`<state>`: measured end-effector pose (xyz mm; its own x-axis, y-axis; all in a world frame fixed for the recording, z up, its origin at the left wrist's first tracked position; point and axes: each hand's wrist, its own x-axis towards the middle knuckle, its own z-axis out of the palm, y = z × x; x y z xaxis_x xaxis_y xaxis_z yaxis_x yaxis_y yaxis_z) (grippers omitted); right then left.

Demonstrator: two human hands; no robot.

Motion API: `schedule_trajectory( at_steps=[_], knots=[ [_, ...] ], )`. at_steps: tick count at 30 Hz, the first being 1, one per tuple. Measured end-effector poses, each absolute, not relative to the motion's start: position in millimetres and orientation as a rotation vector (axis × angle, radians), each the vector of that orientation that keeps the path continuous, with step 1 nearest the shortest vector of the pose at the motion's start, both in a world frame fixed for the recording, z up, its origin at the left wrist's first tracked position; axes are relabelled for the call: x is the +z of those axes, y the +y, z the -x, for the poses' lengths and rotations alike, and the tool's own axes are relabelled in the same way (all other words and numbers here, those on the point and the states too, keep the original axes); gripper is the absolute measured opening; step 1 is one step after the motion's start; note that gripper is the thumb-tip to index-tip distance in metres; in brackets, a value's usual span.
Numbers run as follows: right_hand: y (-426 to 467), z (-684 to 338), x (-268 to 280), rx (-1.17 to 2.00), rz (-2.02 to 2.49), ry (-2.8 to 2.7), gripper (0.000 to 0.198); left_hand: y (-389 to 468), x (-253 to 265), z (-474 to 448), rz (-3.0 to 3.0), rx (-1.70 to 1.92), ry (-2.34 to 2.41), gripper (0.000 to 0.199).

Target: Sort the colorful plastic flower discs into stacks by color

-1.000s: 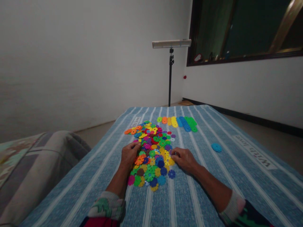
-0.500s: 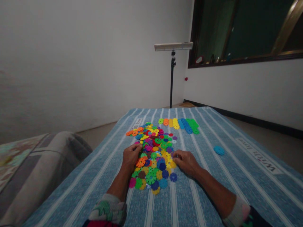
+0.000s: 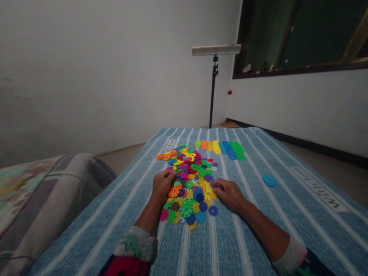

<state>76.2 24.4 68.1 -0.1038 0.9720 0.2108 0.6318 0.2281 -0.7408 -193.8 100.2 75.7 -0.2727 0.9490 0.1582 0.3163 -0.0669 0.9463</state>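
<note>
Disc rows (image 3: 216,147) lie colour-matched near the far edge of the cloth (image 3: 115,222), a mixed pile (image 3: 189,184) unmatched between left hand (image 3: 161,184) and right hand (image 3: 229,193), fingers curled, grip unclear.

We see a blue cloth (image 3: 115,207) with white stripes across the lower frame. At centre we find a mixed pile of discs (image 3: 186,209) in orange, green, yellow, magenta, blue and brown. Above right, we see a row (image 3: 216,147) running lime, orange, amber, yellow, blues, green; at right, a blue disc (image 3: 269,180).
</note>
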Motion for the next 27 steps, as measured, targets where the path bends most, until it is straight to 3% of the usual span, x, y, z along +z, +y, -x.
schedule_trajectory(
  at_steps=[14, 20, 27],
  knots=[
    [22.3, -73.3, 71.3, 0.601, 1.540, -1.835, 0.028, 97.6, 78.4, 189.4, -1.380, 1.359, 1.578, 0.033],
    [19.1, -64.3, 85.5, 0.531, 1.621, -2.063, 0.015, 99.3, 75.9, 188.5, -1.377, 1.363, 1.588, 0.033],
    [16.2, -53.9, 95.9, 0.415, 1.717, -2.204, 0.015, 98.4, 77.6, 188.3, -1.384, 1.352, 1.580, 0.034]
  ],
)
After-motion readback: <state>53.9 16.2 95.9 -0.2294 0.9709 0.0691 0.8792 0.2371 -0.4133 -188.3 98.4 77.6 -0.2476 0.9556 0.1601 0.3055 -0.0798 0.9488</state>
